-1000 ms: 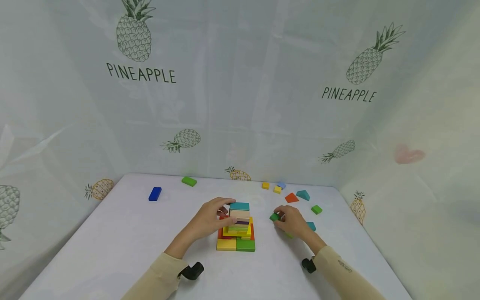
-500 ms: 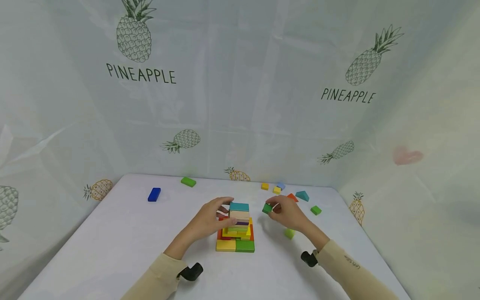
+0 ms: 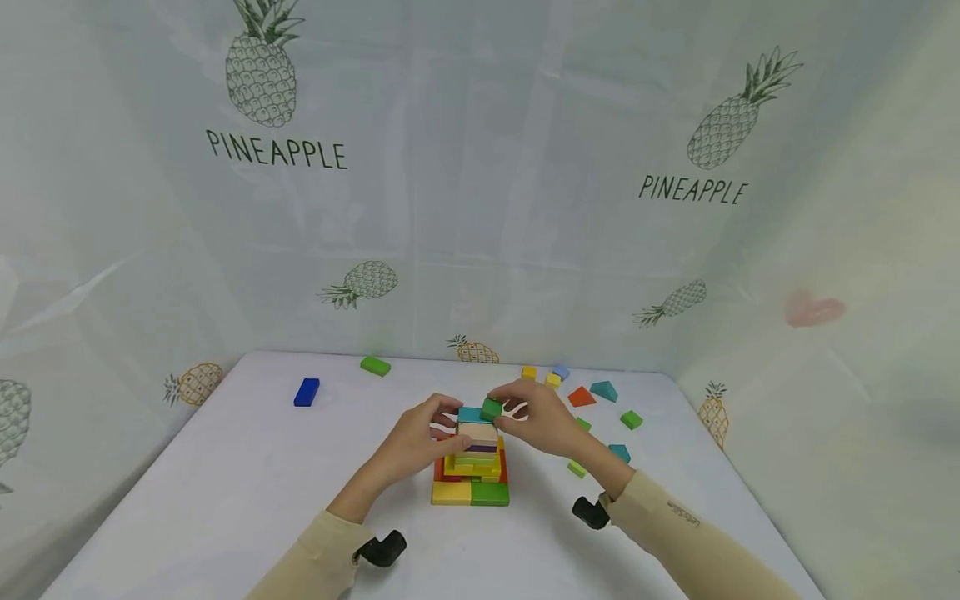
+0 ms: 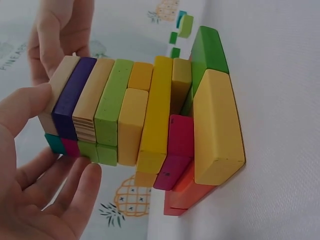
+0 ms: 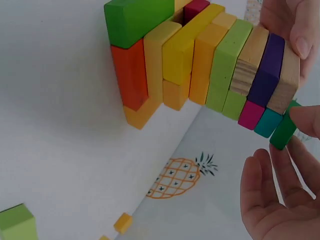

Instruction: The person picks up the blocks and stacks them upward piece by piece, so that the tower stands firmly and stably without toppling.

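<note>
A layered tower of coloured wooden blocks [image 3: 474, 469] stands mid-table, on a wider base with yellow and green blocks in front. My left hand [image 3: 411, 436] holds its upper part from the left. In the left wrist view the thumb lies on the topmost natural wood block [image 4: 61, 95], above a purple block [image 4: 75, 100], with the fingers round at the teal block's side. Between thumb and fingers my right hand [image 3: 538, 419] pinches a small green block [image 3: 491, 408]. That block is at the tower's top, overlapping the right end of the teal block [image 3: 469, 414].
Loose blocks lie about the white table [image 3: 247, 483]: a blue one [image 3: 307, 392] and a green one [image 3: 375, 366] far left, an orange-red triangle [image 3: 581, 397], a teal triangle [image 3: 603, 391] and several small pieces on the right. A pineapple-print curtain [image 3: 480, 208] hangs behind.
My right hand has lifted the green block from the table on the right and carried it leftward to the tower's top. The left hand has stayed on the tower.
</note>
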Tool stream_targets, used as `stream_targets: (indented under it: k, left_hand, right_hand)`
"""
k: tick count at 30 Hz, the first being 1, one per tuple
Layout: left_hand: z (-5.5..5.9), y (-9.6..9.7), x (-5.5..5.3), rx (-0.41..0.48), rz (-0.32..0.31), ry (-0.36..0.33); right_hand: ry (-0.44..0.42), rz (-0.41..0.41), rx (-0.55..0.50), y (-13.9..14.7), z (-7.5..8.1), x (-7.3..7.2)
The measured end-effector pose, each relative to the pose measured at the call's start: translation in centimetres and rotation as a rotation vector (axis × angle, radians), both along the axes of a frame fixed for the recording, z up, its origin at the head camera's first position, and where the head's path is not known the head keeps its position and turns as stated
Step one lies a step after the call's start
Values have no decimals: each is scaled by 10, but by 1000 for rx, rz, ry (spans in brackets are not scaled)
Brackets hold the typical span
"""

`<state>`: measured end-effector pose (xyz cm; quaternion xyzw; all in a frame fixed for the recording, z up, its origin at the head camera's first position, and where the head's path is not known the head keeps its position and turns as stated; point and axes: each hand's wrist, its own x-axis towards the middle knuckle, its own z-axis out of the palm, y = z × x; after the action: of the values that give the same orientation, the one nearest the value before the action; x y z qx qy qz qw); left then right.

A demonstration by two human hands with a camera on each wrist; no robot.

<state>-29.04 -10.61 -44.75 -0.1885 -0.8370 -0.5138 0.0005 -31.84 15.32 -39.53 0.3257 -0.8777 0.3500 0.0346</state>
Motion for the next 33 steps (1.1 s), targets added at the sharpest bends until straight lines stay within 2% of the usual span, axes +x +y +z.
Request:
stream_targets:
  k: [8, 15, 22, 33]
  left_hand:
    - [-1, 0, -1, 15, 15, 4]
    - [-1, 0, -1, 9, 20, 4]
    - [-2, 1, -1, 31, 9, 20]
    - [-3, 0, -1, -1, 29, 48]
  right_hand:
    - [-51, 19, 1, -9, 1, -1]
    - [-96, -13, -19, -9, -3, 1]
    - [-85, 4, -41, -13, -8, -1]
    - [-97, -7, -64, -21, -12, -3]
